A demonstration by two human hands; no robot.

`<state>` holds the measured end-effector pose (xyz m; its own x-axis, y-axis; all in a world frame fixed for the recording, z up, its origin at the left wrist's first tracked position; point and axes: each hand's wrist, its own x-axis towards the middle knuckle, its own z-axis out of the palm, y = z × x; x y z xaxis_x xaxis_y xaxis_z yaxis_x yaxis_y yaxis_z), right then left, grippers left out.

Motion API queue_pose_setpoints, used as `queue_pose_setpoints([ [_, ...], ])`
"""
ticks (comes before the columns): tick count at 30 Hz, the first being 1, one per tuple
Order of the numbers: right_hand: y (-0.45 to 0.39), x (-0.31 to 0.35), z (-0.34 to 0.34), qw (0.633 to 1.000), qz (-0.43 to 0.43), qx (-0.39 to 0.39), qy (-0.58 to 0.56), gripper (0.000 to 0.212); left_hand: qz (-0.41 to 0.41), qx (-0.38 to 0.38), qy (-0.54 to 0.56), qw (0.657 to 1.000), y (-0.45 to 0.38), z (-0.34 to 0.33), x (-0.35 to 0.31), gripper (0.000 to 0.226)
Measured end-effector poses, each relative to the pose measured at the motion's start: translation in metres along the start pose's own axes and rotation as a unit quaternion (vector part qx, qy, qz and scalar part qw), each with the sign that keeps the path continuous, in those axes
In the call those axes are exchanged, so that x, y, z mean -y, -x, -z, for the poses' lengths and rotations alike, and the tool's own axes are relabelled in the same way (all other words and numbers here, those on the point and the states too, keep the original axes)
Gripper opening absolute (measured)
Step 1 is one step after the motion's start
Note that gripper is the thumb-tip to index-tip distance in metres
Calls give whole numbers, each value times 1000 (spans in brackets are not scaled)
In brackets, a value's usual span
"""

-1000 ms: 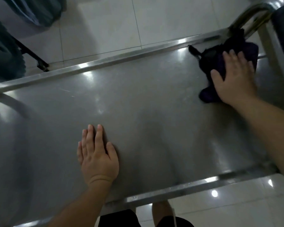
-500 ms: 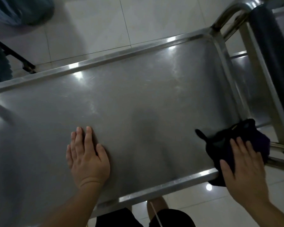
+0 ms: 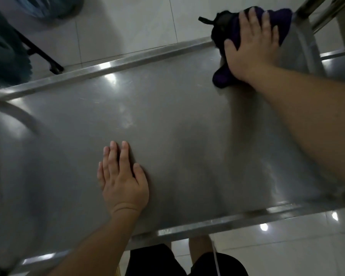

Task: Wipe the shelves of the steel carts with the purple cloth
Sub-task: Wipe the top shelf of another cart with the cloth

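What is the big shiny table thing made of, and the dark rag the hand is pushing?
The cart shelf looks like brushed steel: grey, smooth, with bright light spots and fine scratches. The purple cloth under the right hand looks like soft fuzzy fabric, maybe microfibre: it bunches and does not shine.

Dim overall, lit from overhead. Bright glints along the far rim of the steel shelf (image 3: 167,116) and on its near rim, plus glare spots on the glossy floor tiles (image 3: 287,236) past the near right corner. Soft shadow under the right hand (image 3: 251,46). Wide-angle bending at the left edge; smeared, soft focus there
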<state>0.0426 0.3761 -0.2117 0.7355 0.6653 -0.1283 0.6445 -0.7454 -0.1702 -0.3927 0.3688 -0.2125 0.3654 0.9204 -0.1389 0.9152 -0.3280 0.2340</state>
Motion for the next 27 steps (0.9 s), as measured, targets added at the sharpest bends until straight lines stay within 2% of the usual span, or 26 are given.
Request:
queue_pose_setpoints([
  [4,47,-1,3,998,52,20,-3,76,2,-9,-3,1000,1,0,-1,69],
  [9,210,-17,-14,992,126,-13,-12,69,2,-8,5,1000,0,1,-1,69],
  [13,342,-41,-28,989,142,39,4,70,7,5,10,1000,0,4,-2,70],
  [15,370,-42,-29,990,128,65,16,72,6,6,8,1000,0,4,-2,70],
  [19,331,-24,-30,989,134,62,13,72,1,1,6,1000,1,0,1,69],
  [24,194,42,-28,994,108,-5,-12,69,-6,-2,-2,1000,1,-4,4,68],
  [27,101,86,-24,997,76,16,-22,74,-5,2,-6,1000,1,-4,5,68],
])
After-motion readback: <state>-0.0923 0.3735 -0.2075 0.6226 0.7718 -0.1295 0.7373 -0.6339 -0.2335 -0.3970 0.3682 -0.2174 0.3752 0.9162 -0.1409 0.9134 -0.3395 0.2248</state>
